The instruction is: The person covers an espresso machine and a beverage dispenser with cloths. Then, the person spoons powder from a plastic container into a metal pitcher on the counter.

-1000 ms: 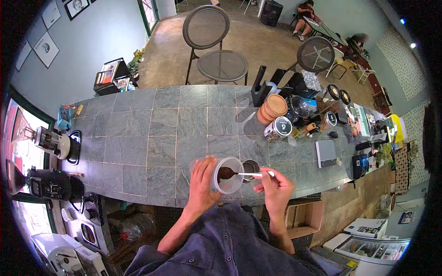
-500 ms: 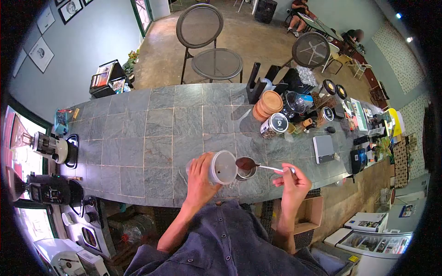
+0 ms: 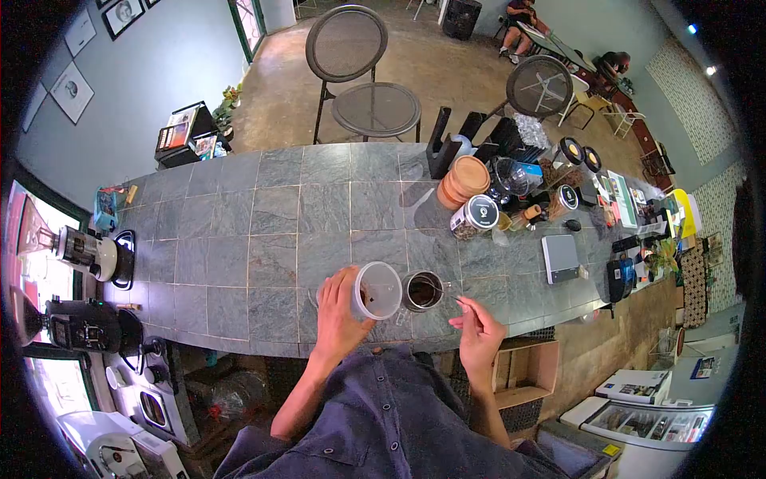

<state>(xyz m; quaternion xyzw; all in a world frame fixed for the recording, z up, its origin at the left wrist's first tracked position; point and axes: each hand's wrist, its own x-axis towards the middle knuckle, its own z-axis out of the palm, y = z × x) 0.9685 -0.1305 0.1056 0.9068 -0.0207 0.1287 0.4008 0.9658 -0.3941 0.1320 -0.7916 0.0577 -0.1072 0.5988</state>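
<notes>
My left hand (image 3: pixel 338 315) is wrapped around a translucent plastic tub (image 3: pixel 381 289), tilted so that its round opening faces up toward me. A few dark specks show inside the tub. Right beside it on the counter stands a small metal cup (image 3: pixel 408 293) with dark brown powder in it. My right hand (image 3: pixel 481 329) pinches the handle of a spoon (image 3: pixel 449 294) just right of the cup. The spoon's bowl is down in the cup and hard to make out against the powder.
Jars (image 3: pixel 475 217), stacked brown lids (image 3: pixel 463 182) and black holders crowd the counter's far right. A flat grey scale (image 3: pixel 560 259) lies to the right. Grinders (image 3: pixel 88 326) stand at the left end. Beyond the tiled counter (image 3: pixel 275 211) are chairs and people seated at the back.
The spoon, heaped with brown powder above the cup before, is now lowered into it. My right hand has moved left and down, and the tub has shifted slightly left.
</notes>
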